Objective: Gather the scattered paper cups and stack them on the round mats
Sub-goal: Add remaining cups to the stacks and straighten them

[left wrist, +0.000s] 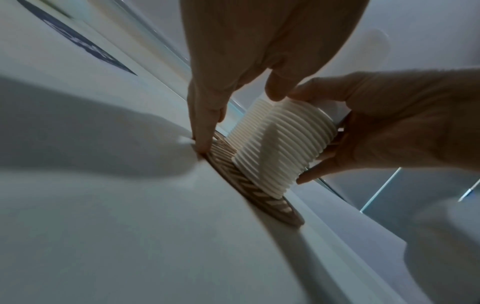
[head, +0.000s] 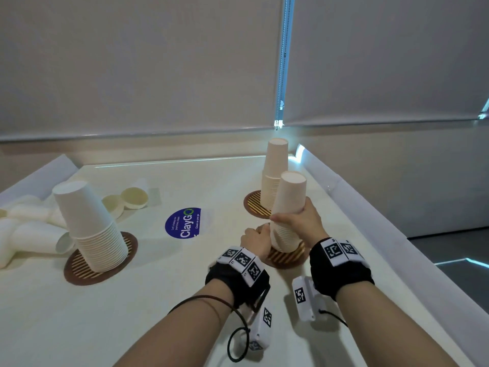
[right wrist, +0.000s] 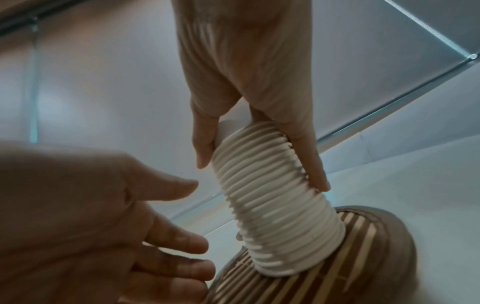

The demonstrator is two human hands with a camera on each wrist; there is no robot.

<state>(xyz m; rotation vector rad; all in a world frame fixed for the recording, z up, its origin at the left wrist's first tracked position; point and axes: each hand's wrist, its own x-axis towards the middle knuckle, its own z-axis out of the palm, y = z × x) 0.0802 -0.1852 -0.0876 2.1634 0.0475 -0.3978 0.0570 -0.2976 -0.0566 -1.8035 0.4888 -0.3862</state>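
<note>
1. Your right hand (head: 301, 221) is wrapped round the middle of a tall stack of upside-down paper cups (head: 287, 213), thumb on one side and fingers on the other; the stack leans a little and its lowest rim sits on the near round mat (head: 288, 256) by the right edge of the tabletop (head: 158, 300).
2. Your left hand (head: 255, 241) is at the base of that same stack, on its left side; in the left wrist view one finger (left wrist: 201, 131) presses down at the edge of the mat while another fingertip touches the side of the cups; in the right wrist view its fingers are spread and loose, not closed round anything.
3. A second stack of cups (head: 274, 173) stands upside down on the far mat (head: 252, 205), just behind the stack you hold, close to the far right corner.
4. A third, wider stack (head: 90, 226) stands on the left mat (head: 76, 268) toward the left edge; it tilts slightly.
5. Loose cups (head: 31, 234) lie on their sides beside and behind that left stack, some nested into each other, by the left edge; two more loose cups (head: 133, 198) lie with their open mouths facing you, further toward the middle.
6. A blue round sticker (head: 184, 222) marked ClayGO lies flat in the middle of the tabletop, between the left mat and the two right mats.
7. Both wrists wear black bands with black-and-white square tags (head: 242, 259).
</note>
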